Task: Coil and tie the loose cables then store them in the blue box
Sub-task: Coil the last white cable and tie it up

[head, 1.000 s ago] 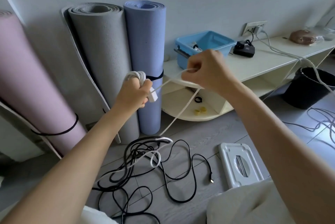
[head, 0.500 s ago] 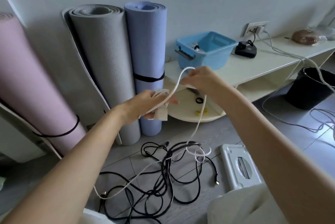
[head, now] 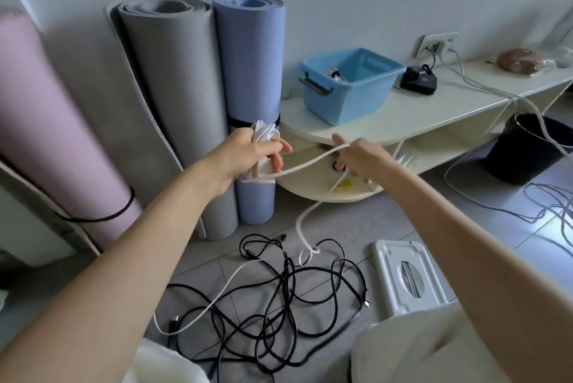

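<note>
My left hand (head: 248, 156) holds a bundle of white cable coils (head: 263, 131) wound around it, in front of the blue mat. My right hand (head: 361, 159) pinches the free run of the same white cable (head: 305, 165), which stretches between both hands and then drops to the floor. There it runs through a tangle of black cables (head: 279, 299). The blue box (head: 348, 85) stands on the cream shelf top, behind my hands, with some coiled cable inside.
Rolled pink (head: 46, 134), grey (head: 173, 97) and blue (head: 251, 66) mats lean on the wall at left. A cream shelf (head: 403, 122) holds a black charger (head: 418, 80). A black bin (head: 527, 147), grey cables (head: 545, 202) and a white lid (head: 406, 277) lie at right.
My left hand turned and now has more white loops on it. My right hand dropped lower and right, drawing the cable out; the white slack on the floor has shifted.
</note>
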Tool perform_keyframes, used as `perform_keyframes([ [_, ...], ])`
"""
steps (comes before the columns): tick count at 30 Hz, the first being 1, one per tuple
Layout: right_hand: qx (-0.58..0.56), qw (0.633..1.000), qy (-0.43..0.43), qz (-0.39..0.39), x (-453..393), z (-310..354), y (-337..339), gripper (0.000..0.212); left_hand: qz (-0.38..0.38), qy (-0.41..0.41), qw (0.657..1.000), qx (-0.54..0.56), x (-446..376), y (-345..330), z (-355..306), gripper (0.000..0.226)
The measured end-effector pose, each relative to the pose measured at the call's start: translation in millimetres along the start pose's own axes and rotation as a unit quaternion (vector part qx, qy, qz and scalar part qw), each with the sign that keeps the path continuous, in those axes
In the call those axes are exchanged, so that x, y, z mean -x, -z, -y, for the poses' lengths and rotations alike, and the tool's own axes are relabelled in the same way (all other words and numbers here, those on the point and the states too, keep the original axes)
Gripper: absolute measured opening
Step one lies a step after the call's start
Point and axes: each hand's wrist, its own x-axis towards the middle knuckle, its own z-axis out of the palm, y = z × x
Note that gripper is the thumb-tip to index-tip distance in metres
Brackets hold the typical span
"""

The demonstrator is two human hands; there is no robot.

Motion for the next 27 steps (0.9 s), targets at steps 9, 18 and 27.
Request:
perform_keyframes([
  [9,-0.249,0.919,0.232,-0.2,-0.5,26.5,26.2,0.029,0.072,0.05,0.994,0.063,3.6,-9.2,3.9,0.032],
  [18,-0.242,0.943,0.207,-0.101,7.6,20.2,37.8,0.045,0.053,0.015,0.928,0.368,0.1,-2.1,-0.7,0.032],
  [27,-0.06,0.953,0.289,0.063,32.9,41.0,19.9,0.038,-0.093,0.029,0.814,0.573,-12.2,8.5,4.2,0.038],
])
